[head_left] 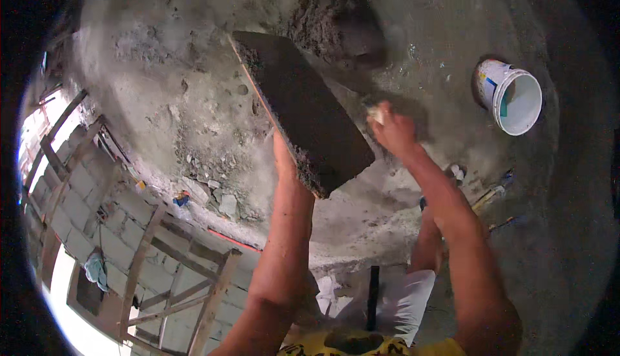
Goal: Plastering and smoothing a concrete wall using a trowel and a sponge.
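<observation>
My left hand [282,152] holds up a rectangular mortar board [303,107] from its left and lower side; the fingers are hidden behind it. Dark wet mortar coats its face, with crumbly lumps along the left edge. Just right of the board, my right hand [395,130] is closed around a pale-handled tool [376,114]. Motion blurs that tool, and I cannot make out its blade or working end. Beyond the board, a heap of dark mortar [336,23] lies on the grey floor.
A white bucket [520,103] lies tipped at the right. Broken rubble [223,201] is scattered left of my left forearm. A wooden frame [145,272] stands before a block wall [81,194] at lower left. Thin sticks or tools [491,196] lie right of my right forearm.
</observation>
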Motion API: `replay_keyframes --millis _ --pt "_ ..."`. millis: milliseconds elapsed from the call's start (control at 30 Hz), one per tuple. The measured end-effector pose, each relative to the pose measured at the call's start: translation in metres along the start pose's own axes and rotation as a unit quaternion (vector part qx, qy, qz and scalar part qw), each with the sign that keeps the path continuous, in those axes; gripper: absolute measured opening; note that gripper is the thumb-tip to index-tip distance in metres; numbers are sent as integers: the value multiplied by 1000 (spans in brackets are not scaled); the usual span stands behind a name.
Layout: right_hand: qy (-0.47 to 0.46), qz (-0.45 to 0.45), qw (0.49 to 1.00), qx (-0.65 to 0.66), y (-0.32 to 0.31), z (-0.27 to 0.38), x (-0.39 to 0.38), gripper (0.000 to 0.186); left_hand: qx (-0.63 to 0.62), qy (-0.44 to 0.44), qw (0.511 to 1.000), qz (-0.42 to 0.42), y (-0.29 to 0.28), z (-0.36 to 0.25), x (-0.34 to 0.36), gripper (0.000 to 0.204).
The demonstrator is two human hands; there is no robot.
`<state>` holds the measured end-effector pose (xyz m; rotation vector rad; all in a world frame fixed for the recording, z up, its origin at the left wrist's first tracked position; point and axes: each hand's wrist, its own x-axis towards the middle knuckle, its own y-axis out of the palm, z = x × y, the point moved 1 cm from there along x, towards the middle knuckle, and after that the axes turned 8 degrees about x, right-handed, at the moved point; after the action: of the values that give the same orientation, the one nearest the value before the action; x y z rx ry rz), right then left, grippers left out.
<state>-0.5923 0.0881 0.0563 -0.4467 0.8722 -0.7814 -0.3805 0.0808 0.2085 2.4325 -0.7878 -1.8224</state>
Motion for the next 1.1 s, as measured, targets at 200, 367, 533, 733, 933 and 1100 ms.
replay_keyframes --millis 200,367,533,733,933,1100 --pt "68 -122 986 96 33 0 54 59 47 15 999 -10 -47 26 33 48" --pt "349 -9 823 447 13 26 -13 58 57 55 997 18 -41 7 20 45" --pt "182 -199 954 135 -25 -49 24 48 100 60 993 16 -14 4 4 43" --pt "121 -30 985 -115 -63 -68 65 38 274 121 954 1 -2 -6 3 41" --pt "109 16 993 -43 -65 -105 -23 43 435 200 878 -5 -8 8 36 38" --pt "369 -6 811 453 -23 -90 2 32 559 140 816 -50 -2 50 122 48"
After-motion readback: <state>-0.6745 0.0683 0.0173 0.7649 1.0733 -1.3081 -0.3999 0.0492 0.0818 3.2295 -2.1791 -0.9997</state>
